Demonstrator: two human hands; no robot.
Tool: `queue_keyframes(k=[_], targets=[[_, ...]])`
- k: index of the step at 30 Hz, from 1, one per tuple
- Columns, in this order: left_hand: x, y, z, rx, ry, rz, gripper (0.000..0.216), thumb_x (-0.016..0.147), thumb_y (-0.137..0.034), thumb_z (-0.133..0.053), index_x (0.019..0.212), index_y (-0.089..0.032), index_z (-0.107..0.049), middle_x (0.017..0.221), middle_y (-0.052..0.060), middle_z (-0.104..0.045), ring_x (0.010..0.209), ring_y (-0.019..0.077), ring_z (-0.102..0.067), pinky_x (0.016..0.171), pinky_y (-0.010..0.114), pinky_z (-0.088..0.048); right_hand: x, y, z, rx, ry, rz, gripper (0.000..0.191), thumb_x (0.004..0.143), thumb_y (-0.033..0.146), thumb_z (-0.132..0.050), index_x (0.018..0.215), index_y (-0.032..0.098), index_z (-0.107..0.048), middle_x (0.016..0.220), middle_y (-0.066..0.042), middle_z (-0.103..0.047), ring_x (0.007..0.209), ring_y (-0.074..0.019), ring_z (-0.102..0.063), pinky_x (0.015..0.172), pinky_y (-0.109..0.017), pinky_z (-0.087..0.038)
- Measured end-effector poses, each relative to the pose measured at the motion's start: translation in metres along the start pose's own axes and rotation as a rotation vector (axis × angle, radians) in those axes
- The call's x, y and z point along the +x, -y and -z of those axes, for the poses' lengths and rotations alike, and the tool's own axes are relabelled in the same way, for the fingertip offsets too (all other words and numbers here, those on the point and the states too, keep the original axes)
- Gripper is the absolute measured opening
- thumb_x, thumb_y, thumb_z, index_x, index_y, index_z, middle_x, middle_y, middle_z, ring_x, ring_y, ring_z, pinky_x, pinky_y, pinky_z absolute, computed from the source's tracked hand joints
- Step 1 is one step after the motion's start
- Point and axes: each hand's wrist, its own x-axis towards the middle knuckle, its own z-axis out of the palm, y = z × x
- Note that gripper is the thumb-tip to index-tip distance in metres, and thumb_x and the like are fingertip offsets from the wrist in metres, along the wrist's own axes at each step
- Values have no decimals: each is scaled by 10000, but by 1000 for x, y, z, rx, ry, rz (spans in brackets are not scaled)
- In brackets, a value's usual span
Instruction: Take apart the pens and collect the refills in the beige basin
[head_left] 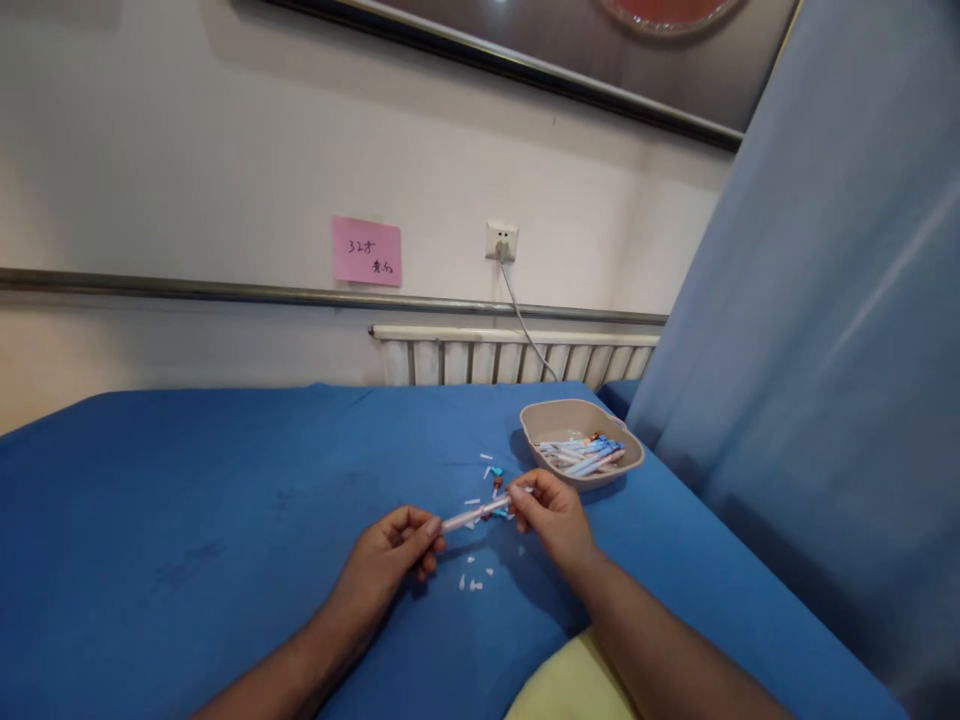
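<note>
My left hand (400, 548) pinches one end of a slim, pale pink pen (474, 513) between thumb and fingers. The other end is in the fingertips of my right hand (551, 515), so the pen spans both hands above the blue-covered surface (247, 500). My right fingers hide its far tip. Beneath and behind it lie several small loose parts: a teal piece (496, 470), a brown piece (497, 483) and thin white sticks (486, 457). Closer to me, several tiny white pieces (471, 586) are scattered on the cloth.
Just beyond my right hand stands a beige basket (536, 425) with several pale blue and pink pens (589, 455) in it. A blue curtain (817, 330) hangs at the right. Behind the surface are a radiator (465, 360), a rail (262, 292) and a plugged-in cord (523, 318).
</note>
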Motion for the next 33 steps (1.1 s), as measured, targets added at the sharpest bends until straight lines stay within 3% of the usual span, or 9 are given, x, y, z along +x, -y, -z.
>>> queue_keyframes(k=[2,5,7,9,11,14,20,26,33], targets=[[-1,0,-1,-6,36,7,351,734,-494,-635,781,-151,-583,617,5,-612,469,93,-489,452,210,-398,7,6,14,-18,-64,28,294,744,477,-620,752,187,-578,557,33,-547,453,-98,-470,455,-218,-375],[-1,0,-2,3,37,16,373,720,-507,-637,850,-161,-586,657,2,-623,487,101,-506,454,213,-401,23,11,55,-68,-282,97,310,763,495,-577,776,186,-554,547,44,-515,480,-109,-475,472,-220,-385],[0,2,-2,14,16,25,384,687,-508,-658,838,-161,-587,643,-7,-614,480,99,-503,455,213,-396,35,9,89,-241,-521,155,340,775,518,-530,766,179,-551,526,39,-508,486,-126,-488,491,-238,-407],[1,3,-3,25,9,37,400,658,-513,-670,831,-161,-588,623,-14,-607,467,98,-496,449,213,-387,44,3,118,-509,-650,151,389,811,540,-427,777,176,-560,539,17,-542,504,-151,-516,504,-258,-416],[1,4,-3,40,15,43,406,638,-510,-678,829,-164,-586,605,-19,-603,462,101,-495,444,212,-380,49,-3,137,-605,-665,137,374,778,529,-465,744,177,-585,582,-17,-597,559,-181,-545,529,-274,-411],[1,4,-4,68,28,33,393,625,-494,-685,817,-167,-580,596,-22,-604,459,102,-501,445,215,-382,52,-10,148,-712,-650,107,309,744,488,-510,692,202,-614,588,-26,-628,575,-202,-560,541,-283,-389],[7,10,-2,84,57,38,393,638,-497,-676,817,-163,-571,597,-19,-603,458,98,-496,441,213,-383,56,-17,149,-846,-635,69,247,714,454,-571,740,223,-655,609,-26,-648,605,-212,-596,589,-302,-404],[9,14,0,87,74,42,376,656,-491,-669,819,-165,-573,597,-21,-598,459,94,-483,438,208,-376,61,-22,156,-878,-536,59,367,825,438,-407,885,181,-662,738,-57,-701,687,-221,-638,599,-302,-441],[7,12,0,97,64,63,388,655,-493,-656,839,-164,-565,612,-21,-602,473,94,-494,450,208,-383,60,-22,148,-1024,-491,-37,321,819,399,-472,1001,226,-671,755,-42,-705,837,-240,-642,820,-381,-387]])
